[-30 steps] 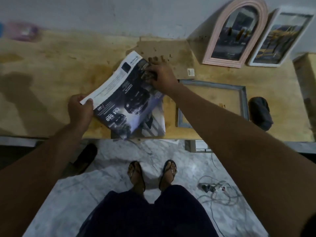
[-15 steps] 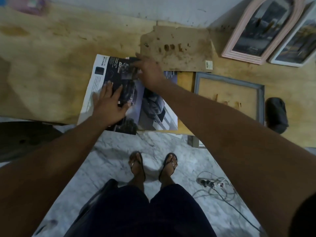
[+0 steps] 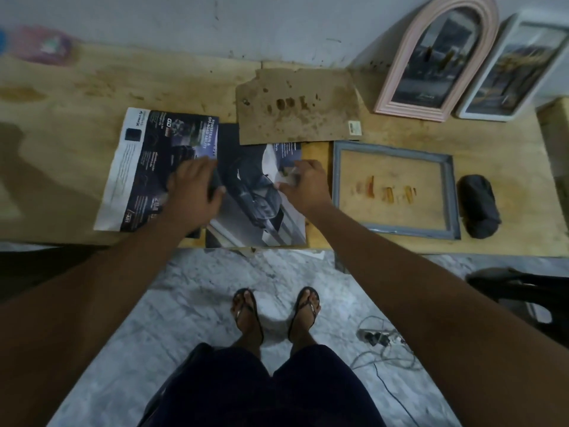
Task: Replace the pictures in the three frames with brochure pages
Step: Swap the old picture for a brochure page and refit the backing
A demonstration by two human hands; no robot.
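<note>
An open car brochure lies on the wooden table [image 3: 77, 155]: a text page [image 3: 144, 167] on the left, a page with a dark car [image 3: 255, 198] on the right. My left hand [image 3: 191, 192] presses flat on the brochure by its fold. My right hand [image 3: 303, 186] pinches the car page near its right edge, fingers curled. An empty grey frame [image 3: 338, 180] lies flat just right of the brochure. Its brown backing board [image 3: 295, 106] overlaps the brochure's top. A pink arched frame [image 3: 397, 87] and a white frame [image 3: 474, 103], both holding pictures, lean on the wall.
A dark pouch [image 3: 478, 206] lies right of the grey frame. A blurred pink object [image 3: 43, 46] sits at the far left by the wall. The brochure hangs slightly over the table's front edge. On the floor below are my feet and a power strip [image 3: 378, 337] with cables.
The brochure went from held up in both hands to lying open on the table. My left hand flattened onto it; my right hand shifted from the top to the car page's right edge.
</note>
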